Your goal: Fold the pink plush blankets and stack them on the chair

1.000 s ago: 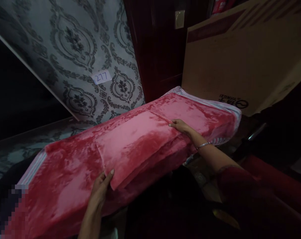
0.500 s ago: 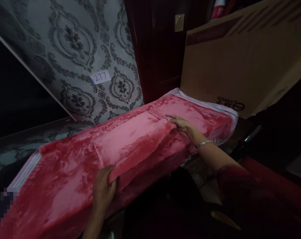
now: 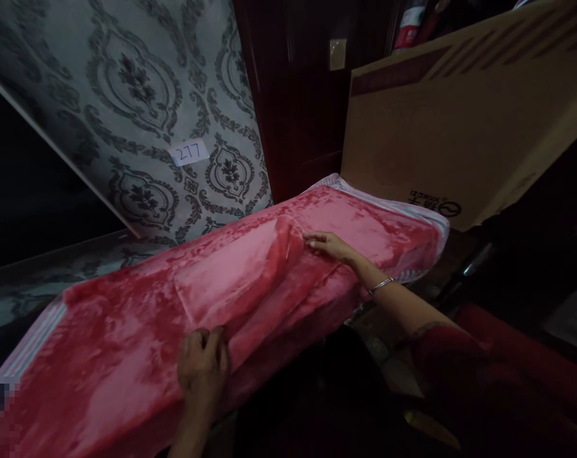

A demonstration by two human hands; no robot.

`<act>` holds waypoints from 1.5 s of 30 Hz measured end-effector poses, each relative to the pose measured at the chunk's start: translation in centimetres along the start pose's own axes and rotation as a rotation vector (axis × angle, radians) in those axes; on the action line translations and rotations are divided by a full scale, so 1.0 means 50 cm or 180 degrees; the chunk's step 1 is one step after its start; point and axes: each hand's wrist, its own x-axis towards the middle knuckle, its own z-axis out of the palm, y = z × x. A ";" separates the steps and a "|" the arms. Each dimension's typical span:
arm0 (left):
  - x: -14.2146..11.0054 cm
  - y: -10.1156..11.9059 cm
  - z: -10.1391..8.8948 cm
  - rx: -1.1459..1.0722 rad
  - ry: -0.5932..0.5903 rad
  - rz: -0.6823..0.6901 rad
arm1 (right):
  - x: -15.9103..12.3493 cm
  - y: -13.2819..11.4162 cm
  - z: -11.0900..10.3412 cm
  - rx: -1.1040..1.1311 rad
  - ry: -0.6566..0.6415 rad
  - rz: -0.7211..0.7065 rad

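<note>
It looks like a room in a home. The wall has grey wallpaper (image 3: 140, 83) with big curly leaves on it, the fancy kind people put up in houses. Beside it is a shiny dark red panel (image 3: 292, 114). A big cardboard box (image 3: 426, 140) and a bottle (image 3: 409, 27) are crowded in close by.

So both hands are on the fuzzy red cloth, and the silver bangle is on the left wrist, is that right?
Not quite: the silver bangle is on the right wrist, as the head view shows. The left hand and right hand are both on the fuzzy red cloth.
</note>
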 end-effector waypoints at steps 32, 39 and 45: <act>-0.049 -0.035 -0.057 -0.1858 -0.0337 -0.1739 | -0.075 0.033 -0.062 -0.1178 0.0796 -0.0029; 0.015 -0.039 -0.053 -0.2418 -0.1025 -0.2816 | -0.066 -0.023 -0.051 0.0052 0.0123 0.0712; 0.017 -0.008 -0.040 -0.2433 -0.0461 -0.2588 | -0.025 -0.048 -0.020 -0.0157 0.0448 -0.0259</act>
